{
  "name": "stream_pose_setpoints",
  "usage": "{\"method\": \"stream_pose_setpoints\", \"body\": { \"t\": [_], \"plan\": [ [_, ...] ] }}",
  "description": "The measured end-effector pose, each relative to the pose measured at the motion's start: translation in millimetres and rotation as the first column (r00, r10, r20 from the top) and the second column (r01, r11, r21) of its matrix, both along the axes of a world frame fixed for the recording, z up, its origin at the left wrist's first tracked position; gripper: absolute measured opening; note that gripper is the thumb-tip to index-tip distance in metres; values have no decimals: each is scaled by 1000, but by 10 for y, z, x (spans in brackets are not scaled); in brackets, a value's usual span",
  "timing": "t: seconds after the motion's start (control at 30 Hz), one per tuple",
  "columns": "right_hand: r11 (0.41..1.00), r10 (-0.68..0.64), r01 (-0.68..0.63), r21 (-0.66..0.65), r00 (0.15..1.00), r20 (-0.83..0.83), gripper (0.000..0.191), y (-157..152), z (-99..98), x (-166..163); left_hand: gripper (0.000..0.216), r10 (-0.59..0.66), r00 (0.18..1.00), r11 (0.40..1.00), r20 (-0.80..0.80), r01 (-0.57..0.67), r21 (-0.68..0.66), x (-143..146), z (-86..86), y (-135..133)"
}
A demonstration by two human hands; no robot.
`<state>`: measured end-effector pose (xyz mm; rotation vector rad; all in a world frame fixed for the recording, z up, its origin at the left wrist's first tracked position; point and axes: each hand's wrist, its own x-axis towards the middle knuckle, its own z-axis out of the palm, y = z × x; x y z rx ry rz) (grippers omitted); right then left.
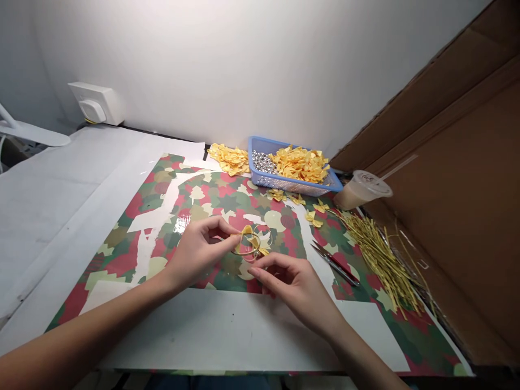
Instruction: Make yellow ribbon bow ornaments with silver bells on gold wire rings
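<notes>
Seemingly, wire-shaping is underway: the left hand (pixel 199 246) pinches looped wire (pixel 259 245) by yellow petals (pixel 247 229); the right hand (pixel 298 283), nearly closed, has an unclear hold; steadiness matters next.

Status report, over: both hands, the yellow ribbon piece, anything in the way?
Left hand pinching yellow ribbon piece. Right hand close beside it, grip unclear. Nothing visibly between hands and ribbon; pointed tool off right.
</notes>
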<state>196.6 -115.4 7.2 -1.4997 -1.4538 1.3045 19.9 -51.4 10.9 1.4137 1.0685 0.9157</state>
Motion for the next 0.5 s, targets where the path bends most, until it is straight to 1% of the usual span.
{"method": "stream_pose_setpoints", "body": {
  "t": [0.07,0.13,0.27,0.37,0.5],
  "plan": [
    [999,33,-33,-8,998,59,27,-71,25,63,15,35,999,999,-7,-35,4,-13,1,33],
    [999,35,-35,-6,991,126,26,-145,52,140,15,53,999,999,-3,-53,-6,-28,5,60],
    [1000,-4,6,-5,973,232,29,-284,133,312,15,92,996,995,8,-92,-44,-49,22,94],
    [998,-61,63,4,957,282,28,-379,211,434,17,115,992,989,45,-110,-101,-56,38,116],
    [978,-205,205,31,934,294,27,-485,276,581,16,169,983,967,75,-151,-205,-67,42,159]
  ]
}}
